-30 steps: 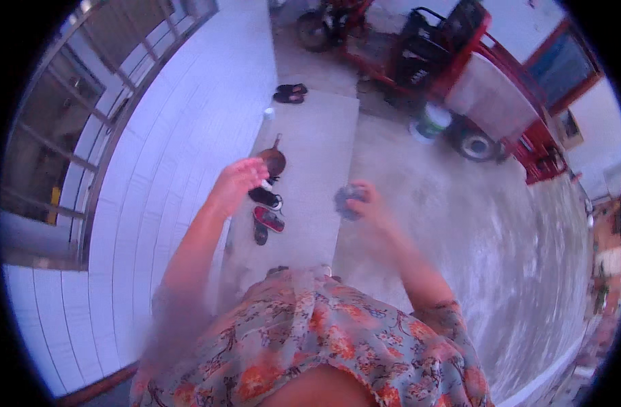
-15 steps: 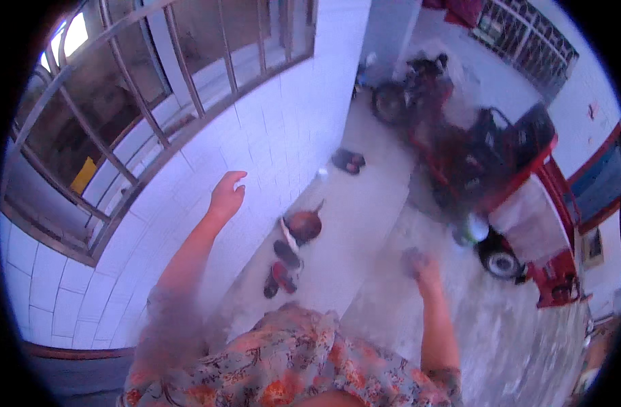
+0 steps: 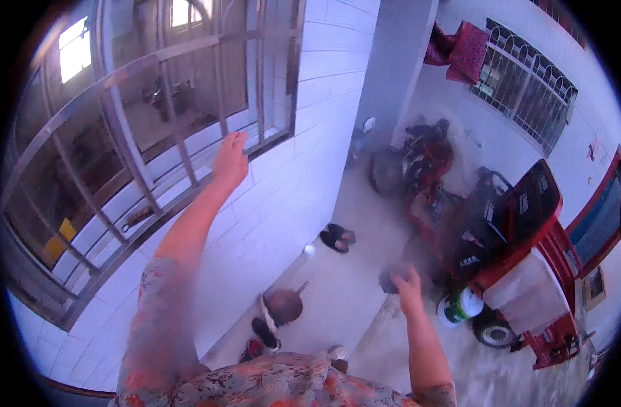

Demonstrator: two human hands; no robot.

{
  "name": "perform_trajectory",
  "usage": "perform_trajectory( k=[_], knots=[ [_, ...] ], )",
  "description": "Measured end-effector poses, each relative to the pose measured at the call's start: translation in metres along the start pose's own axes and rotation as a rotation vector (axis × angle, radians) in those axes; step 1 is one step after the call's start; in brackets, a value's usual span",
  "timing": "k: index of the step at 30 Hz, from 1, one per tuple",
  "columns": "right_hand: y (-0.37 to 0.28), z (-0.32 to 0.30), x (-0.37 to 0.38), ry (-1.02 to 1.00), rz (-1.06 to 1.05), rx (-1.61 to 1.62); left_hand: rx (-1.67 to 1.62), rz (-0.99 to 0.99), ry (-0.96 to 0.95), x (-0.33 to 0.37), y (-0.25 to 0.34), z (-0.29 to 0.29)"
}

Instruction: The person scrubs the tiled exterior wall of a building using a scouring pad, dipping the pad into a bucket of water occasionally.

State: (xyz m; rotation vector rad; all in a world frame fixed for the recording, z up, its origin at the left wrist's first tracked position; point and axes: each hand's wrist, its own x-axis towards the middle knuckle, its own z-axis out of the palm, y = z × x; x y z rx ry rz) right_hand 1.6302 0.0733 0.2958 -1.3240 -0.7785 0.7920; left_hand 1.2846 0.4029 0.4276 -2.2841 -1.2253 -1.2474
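Note:
My left hand (image 3: 231, 163) is raised beside the lower corner of a barred window (image 3: 169, 51), in front of the white tiled wall. Its fingers are curled together and nothing shows in them. Whether it touches the window frame, I cannot tell. Lower and to the right, my right hand (image 3: 408, 290) is closed on a small dark object (image 3: 388, 278). That object is blurred, so its kind is unclear. It is held out over the concrete floor (image 3: 364, 308).
Along the wall base lie a brown pan-like thing with a handle (image 3: 284, 306) and dark shoes (image 3: 337, 238). On the right stands a red cargo tricycle (image 3: 500, 237), with a white and green bucket (image 3: 459, 306) beside its wheel. Red cloth (image 3: 468, 53) hangs at the back.
My left hand has risen toward the window frame, and its fingers look more closed. My right hand has shifted slightly left, still with the dark object. The view has tilted upward.

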Motion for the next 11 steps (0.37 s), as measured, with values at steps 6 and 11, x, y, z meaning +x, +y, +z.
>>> perform_trajectory(
  k=[6,11],
  knots=[
    [-0.019,0.011,0.18,-0.027,-0.317,-0.215,0.126,-0.159,-0.202,0.029,-0.019,0.062],
    [-0.033,0.041,0.31,0.005,-0.285,-0.283,0.144,-0.143,-0.297,0.017,-0.045,0.11]
  ],
)
